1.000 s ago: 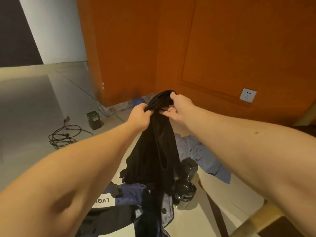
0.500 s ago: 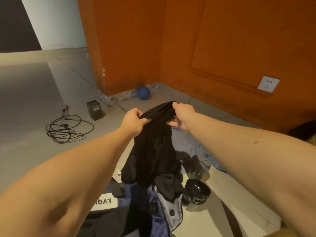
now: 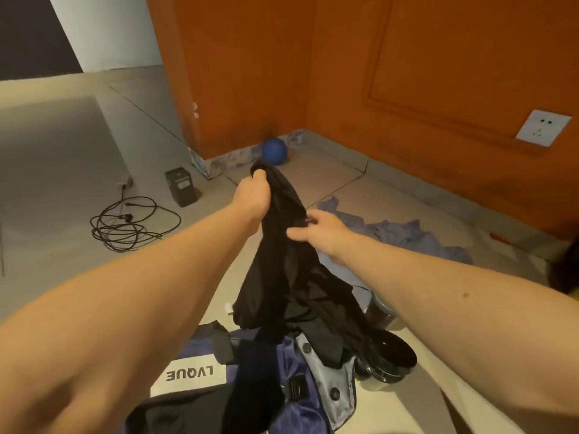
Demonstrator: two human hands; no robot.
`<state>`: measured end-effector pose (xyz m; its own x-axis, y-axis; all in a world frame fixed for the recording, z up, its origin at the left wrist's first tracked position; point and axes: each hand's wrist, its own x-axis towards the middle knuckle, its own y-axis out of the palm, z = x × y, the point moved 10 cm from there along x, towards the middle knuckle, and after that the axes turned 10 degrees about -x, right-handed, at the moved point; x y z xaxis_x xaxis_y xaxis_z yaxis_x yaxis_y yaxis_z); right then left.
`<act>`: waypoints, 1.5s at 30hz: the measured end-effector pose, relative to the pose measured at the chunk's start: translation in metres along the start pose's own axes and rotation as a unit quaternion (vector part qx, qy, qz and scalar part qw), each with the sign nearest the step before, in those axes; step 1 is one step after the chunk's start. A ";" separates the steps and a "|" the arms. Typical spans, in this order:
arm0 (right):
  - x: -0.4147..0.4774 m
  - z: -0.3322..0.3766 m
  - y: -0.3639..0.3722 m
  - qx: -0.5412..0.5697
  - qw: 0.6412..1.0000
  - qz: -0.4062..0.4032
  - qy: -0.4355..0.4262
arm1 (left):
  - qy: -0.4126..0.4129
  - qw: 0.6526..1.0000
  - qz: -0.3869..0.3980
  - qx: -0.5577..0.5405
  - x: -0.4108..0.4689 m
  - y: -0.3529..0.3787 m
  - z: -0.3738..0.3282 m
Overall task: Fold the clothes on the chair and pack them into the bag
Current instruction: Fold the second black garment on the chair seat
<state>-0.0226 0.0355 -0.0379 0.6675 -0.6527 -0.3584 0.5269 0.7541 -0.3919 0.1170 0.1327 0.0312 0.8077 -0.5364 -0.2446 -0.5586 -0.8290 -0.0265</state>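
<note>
Reading LVQUE on the bag (image 3: 188, 375), we grip the garment (image 3: 282, 261) by its top in our left hand (image 3: 252, 192), above the bag. Our right hand (image 3: 322, 231) has dropped lower and touches the garment's side; whether it pinches, we cannot tell.

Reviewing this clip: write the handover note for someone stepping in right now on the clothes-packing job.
Left hand: grips the top of the black garment and holds it up, bunched, not folded.
Right hand: lower down, at the garment's side; whether its grip has closed on the cloth is unclear.
Bag: open on the floor, with the garment's lower end draped onto it.
Blue garment: crumpled on the floor behind.
Done: nothing visibly folded.
Left: fold and pack the black garment, then the blue one.
</note>
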 end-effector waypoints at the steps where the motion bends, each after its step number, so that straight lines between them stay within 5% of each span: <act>1: -0.001 -0.004 0.008 0.006 0.999 0.027 0.016 | -0.023 0.998 0.011 -0.059 -0.005 0.007 -0.002; 4: 0.000 -0.015 0.018 0.035 0.995 0.057 0.072 | -0.069 0.964 0.059 -0.251 -0.018 0.021 -0.018; 7: -0.002 0.000 0.006 0.123 0.989 0.035 0.076 | -0.061 0.938 0.076 -0.332 -0.028 0.016 -0.040; 12: -0.028 0.055 -0.040 0.227 0.971 -0.043 0.061 | -0.030 0.992 -0.053 -0.112 -0.031 -0.036 -0.030; 17: -0.059 0.100 -0.050 0.362 0.931 -0.039 0.013 | -0.084 0.975 0.138 -0.150 -0.077 0.000 -0.007; 19: -0.065 0.104 -0.045 0.352 0.935 -0.039 0.007 | -0.071 0.972 0.153 -0.162 -0.083 0.008 -0.010; 25: -0.080 0.082 -0.050 0.098 0.991 -0.094 -0.004 | -0.015 0.983 0.034 -0.180 -0.080 -0.011 -0.025; 31: -0.097 0.049 -0.020 0.245 0.969 0.018 0.027 | -0.044 0.935 0.045 -0.350 -0.082 -0.009 -0.038; 39: -0.088 0.036 -0.070 0.228 0.973 -0.018 0.014 | -0.029 0.999 0.024 -0.036 -0.129 -0.026 -0.043; 45: -0.191 0.011 -0.085 0.249 0.965 -0.043 0.071 | -0.077 0.983 0.168 -0.025 -0.215 -0.001 -0.036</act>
<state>-0.1894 0.0964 0.0730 0.5499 -0.6905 -0.4699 0.7879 0.6156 0.0175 -0.0496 0.2435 0.1188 0.5401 -0.7537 -0.3746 -0.7755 -0.6186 0.1265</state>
